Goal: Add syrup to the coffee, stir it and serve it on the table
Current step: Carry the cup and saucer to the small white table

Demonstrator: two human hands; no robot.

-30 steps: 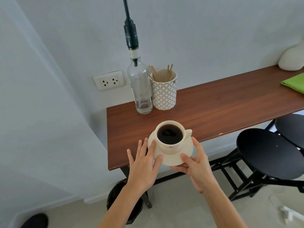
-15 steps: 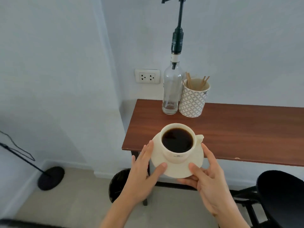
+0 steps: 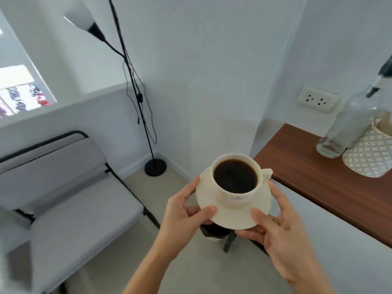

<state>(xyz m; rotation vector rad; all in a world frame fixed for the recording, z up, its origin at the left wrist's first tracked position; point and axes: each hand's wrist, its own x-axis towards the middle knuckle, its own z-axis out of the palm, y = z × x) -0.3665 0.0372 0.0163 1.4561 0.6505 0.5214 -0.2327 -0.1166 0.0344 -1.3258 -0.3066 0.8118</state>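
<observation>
A cream cup (image 3: 236,197) full of black coffee stands on a cream saucer (image 3: 233,218). I hold the saucer in the air, off the wooden counter (image 3: 318,177). My left hand (image 3: 184,215) grips the saucer's left rim with the thumb on top. My right hand (image 3: 273,232) grips its right rim the same way. The clear syrup bottle (image 3: 347,124) with a pump stands at the far right on the counter, next to a patterned cup of wooden stirrers (image 3: 369,158).
A grey folding couch (image 3: 63,198) fills the left side. A black floor lamp (image 3: 135,92) stands in the corner, its base (image 3: 155,167) on the floor. A dark bin (image 3: 214,231) sits under the saucer. A wall socket (image 3: 316,100) is above the counter.
The cup and saucer have been lifted off the counter and carried left, away from it. My view has swung left, so the couch and lamp now show.
</observation>
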